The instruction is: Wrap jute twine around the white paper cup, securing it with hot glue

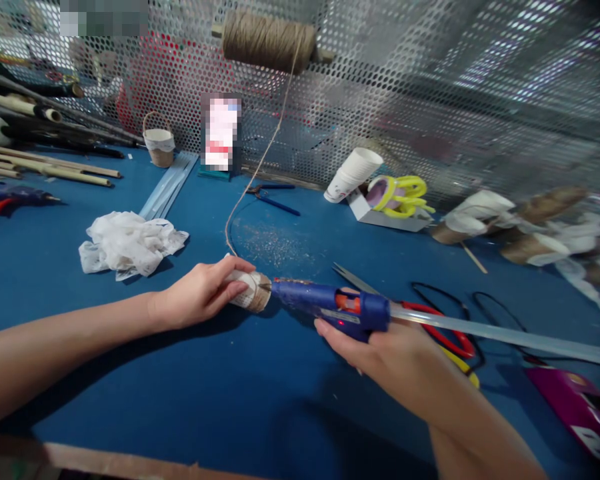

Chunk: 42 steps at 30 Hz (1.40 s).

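Observation:
My left hand [200, 293] grips a small paper cup [253, 293] tipped on its side, with twine wound around part of it. From the cup, the twine [260, 163] runs up to a large spool [267, 40] on the mesh. In my right hand [375, 350] is a blue glue gun [330, 303], its nozzle at the twine-wrapped end of the cup. A long clear glue stick [490, 331] sticks out of the gun's back. Whether the nozzle touches the cup I cannot tell. Behind the gun lie scissors [447, 330] with red and yellow handles, partly hidden by my right hand.
White lace [130, 240] lies left, near a finished-looking little basket [159, 147] and a phone [221, 133]. Blue-handled pliers [277, 200], stacked paper cups [353, 175] and a box of yellow cord [403, 197] stand behind. Wrapped cups [535, 247] and a purple object [575, 407] are right.

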Motion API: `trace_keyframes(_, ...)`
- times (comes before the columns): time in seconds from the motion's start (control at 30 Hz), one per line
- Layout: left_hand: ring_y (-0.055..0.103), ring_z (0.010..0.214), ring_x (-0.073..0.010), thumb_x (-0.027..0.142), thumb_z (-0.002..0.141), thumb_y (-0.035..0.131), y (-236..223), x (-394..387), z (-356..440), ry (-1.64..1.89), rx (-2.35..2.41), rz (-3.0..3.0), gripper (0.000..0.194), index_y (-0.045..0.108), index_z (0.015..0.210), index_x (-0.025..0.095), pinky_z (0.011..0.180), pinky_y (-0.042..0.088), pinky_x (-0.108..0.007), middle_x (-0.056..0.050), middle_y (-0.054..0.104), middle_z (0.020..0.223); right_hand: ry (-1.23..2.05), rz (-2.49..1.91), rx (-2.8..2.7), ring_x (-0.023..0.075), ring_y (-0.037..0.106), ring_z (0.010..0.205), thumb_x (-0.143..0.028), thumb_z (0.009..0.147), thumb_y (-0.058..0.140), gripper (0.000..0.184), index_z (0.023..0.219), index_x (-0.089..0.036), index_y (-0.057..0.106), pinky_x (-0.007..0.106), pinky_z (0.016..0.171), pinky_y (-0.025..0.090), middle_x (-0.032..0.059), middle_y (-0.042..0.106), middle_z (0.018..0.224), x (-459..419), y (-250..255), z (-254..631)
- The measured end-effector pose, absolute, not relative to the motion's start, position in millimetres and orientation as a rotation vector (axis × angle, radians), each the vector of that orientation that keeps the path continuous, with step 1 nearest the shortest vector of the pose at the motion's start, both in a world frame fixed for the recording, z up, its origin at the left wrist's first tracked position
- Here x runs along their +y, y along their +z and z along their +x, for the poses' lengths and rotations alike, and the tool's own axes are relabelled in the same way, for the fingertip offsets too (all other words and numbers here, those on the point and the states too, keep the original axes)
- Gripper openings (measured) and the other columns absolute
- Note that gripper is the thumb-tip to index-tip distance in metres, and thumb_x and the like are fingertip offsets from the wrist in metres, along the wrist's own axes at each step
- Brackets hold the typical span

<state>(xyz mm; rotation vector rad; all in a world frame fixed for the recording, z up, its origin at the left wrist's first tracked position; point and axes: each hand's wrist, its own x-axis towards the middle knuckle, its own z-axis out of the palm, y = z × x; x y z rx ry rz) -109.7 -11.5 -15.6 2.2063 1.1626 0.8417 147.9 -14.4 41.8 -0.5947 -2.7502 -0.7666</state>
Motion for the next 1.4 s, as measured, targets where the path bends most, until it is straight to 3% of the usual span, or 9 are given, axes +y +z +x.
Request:
trace_keyframes(0.13, 0.065, 0.066, -0.0153, 0.026, 0.09, 0.038, -14.2, -11.2, -109.4, 0.843, 1.153, 2.21, 0.027, 0.048, 0.109, 0.01, 0.058, 0.049, -0.024, -0.009, 0.07, 0.087, -0.637, -0.668, -2.696, 0.0201, 0.066, 0.064, -0.002, 0.084, 0.03, 0.047, 0.076, -0.024, 0.07, 0.026, 0.056, 0.045, -0.0014, 0.046, 0.037, -17.4, 35.4, 152.9)
trace_keyframes(0.37, 0.066, 0.073, -0.0168, 0.023, 0.09, 0.039, -17.8, -9.0, -109.7, 0.886, 1.091, 2.298, 0.025, 0.048, 0.109, 0.01, 0.063, 0.051, -0.026, -0.011, 0.068, 0.09, -0.615, -0.595, -2.736, 0.0113, 0.047, 0.033, 0.002, 0.084, 0.023, 0.055, 0.068, -0.021, 0.07, 0.02, 0.041, 0.036, -0.0048, 0.032, 0.029, -15.1, 53.7, 142.1)
trace_keyframes(0.6, 0.065, 0.08, -0.017, 0.02, 0.09, 0.039, -20.2, -7.7, -112.0, 0.897, 1.017, 2.358, 0.023, 0.047, 0.11, 0.011, 0.069, 0.053, -0.027, -0.012, 0.066, 0.096, -0.179, -0.737, -2.781, 0.0109, 0.048, 0.035, -0.015, 0.088, 0.037, 0.036, 0.074, -0.023, 0.07, 0.021, 0.041, 0.038, -0.0034, 0.05, 0.039, -7.5, 50.4, 150.2)
trace_keyframes(0.77, 0.065, 0.086, -0.018, 0.019, 0.091, 0.04, -18.6, -7.6, -113.4, 0.895, 0.949, 2.388, 0.023, 0.047, 0.11, 0.01, 0.075, 0.053, -0.029, -0.013, 0.065, 0.096, 0.091, -1.083, -2.63, 0.0144, 0.048, 0.037, -0.031, 0.088, 0.041, 0.033, 0.069, -0.026, 0.068, 0.026, 0.04, 0.04, -0.0024, 0.049, 0.038, -4.1, 44.6, 147.7)
trace_keyframes(0.93, 0.065, 0.089, -0.0193, 0.019, 0.091, 0.041, -16.0, -7.9, -113.5, 0.849, 0.939, 2.348, 0.025, 0.047, 0.113, 0.009, 0.076, 0.053, -0.031, -0.014, 0.065, 0.101, 0.141, -1.209, -2.538, 0.0145, 0.049, 0.037, -0.037, 0.089, 0.038, 0.037, 0.067, -0.025, 0.066, 0.026, 0.042, 0.042, -0.0021, 0.048, 0.039, -13.9, 40.9, 148.6)
trace_keyframes(1.2, 0.065, 0.088, -0.0183, 0.019, 0.091, 0.04, -14.3, -8.7, -111.7, 0.851, 0.938, 2.369, 0.024, 0.048, 0.111, 0.009, 0.077, 0.053, -0.03, -0.014, 0.066, 0.098, 0.029, -1.074, -2.656, 0.0143, 0.047, 0.035, -0.031, 0.091, 0.033, 0.041, 0.068, -0.024, 0.067, 0.026, 0.04, 0.04, -0.0023, 0.046, 0.035, -12.5, 47.8, 147.5)
trace_keyframes(1.4, 0.065, 0.089, -0.019, 0.019, 0.091, 0.04, -13.2, -8.1, -111.6, 0.861, 0.915, 2.352, 0.023, 0.048, 0.11, 0.009, 0.077, 0.053, -0.03, -0.014, 0.066, 0.1, -0.007, -1.058, -2.674, 0.0134, 0.052, 0.042, -0.028, 0.09, 0.037, 0.037, 0.071, -0.025, 0.068, 0.025, 0.045, 0.043, -0.0011, 0.056, 0.047, -17.1, 40.0, 154.7)
